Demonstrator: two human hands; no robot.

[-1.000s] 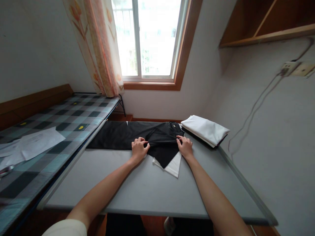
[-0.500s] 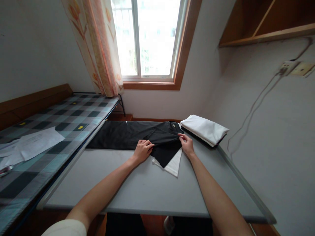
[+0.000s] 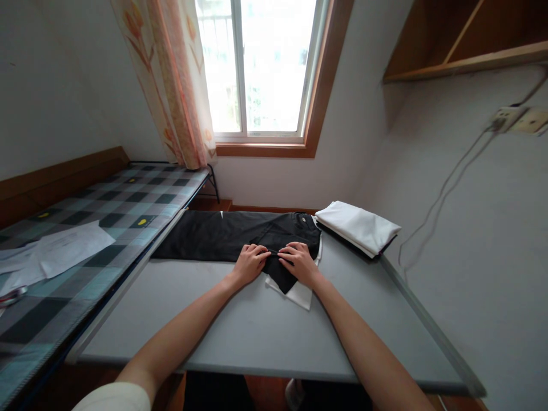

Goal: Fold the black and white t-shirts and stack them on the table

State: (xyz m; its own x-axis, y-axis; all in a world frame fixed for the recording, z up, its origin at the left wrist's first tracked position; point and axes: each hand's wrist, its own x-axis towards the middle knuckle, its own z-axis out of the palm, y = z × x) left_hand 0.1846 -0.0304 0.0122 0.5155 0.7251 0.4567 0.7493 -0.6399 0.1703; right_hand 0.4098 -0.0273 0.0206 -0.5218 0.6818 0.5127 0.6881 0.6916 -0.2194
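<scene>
Black trousers (image 3: 214, 234) lie lengthwise across the grey table (image 3: 205, 319), waistband to the right. A black pointed flap of the cloth hangs toward me, and a white piece of fabric (image 3: 299, 295) shows from under it. My left hand (image 3: 250, 262) is closed at the near edge of the trousers, fingertips pinching the black cloth. Just to its right, my right hand (image 3: 299, 264) pinches the same edge, its fingertips almost meeting the left ones. The palms and part of the flap under the right hand are hidden.
A folded white cloth (image 3: 357, 227) with something black beneath it sits at the table's right back edge. To the left is a bed with a checked cover (image 3: 154, 194) and papers (image 3: 72, 248) on it. A cable (image 3: 440, 191) runs down the right wall.
My right hand has moved left from near the waistband to beside my left hand, at the black cloth's edge. My left hand stays in place.
</scene>
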